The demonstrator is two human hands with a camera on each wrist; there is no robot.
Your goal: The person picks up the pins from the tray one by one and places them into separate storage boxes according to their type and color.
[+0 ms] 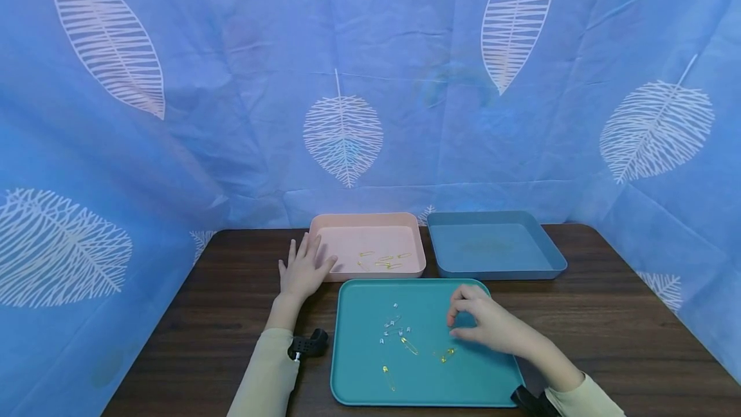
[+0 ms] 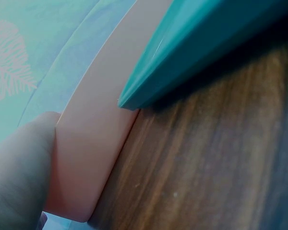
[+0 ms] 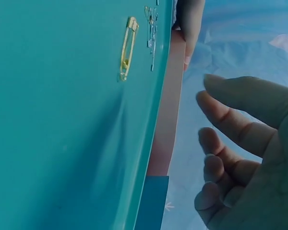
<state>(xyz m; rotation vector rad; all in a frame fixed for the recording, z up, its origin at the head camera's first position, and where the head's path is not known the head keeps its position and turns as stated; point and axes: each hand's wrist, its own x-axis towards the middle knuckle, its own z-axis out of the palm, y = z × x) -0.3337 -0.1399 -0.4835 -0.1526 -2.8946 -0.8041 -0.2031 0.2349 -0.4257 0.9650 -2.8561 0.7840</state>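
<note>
My left hand [image 1: 302, 272] rests at the left rim of the pink tray [image 1: 341, 237], fingers spread; in the left wrist view its thumb [image 2: 24, 167] lies against the tray's wall. Several gold safety pins [image 1: 386, 262] lie in that tray. Above the right side of the teal tray [image 1: 365, 304] hovers my right hand [image 1: 489, 322], fingers bent, a gap between thumb and forefinger, nothing held. Nearest below it is a gold safety pin [image 1: 448, 354]. Two more gold pins, one mid-tray [image 1: 410, 346] and one nearer the front [image 1: 388, 378], lie beside several silver safety pins [image 1: 393, 324].
A blue tray [image 1: 492, 240] stands behind the teal tray, to the right of the pink one. All three trays are on a dark wooden table [image 1: 590, 314]. A blue leaf-patterned cloth [image 1: 405, 31] hangs around the back and sides.
</note>
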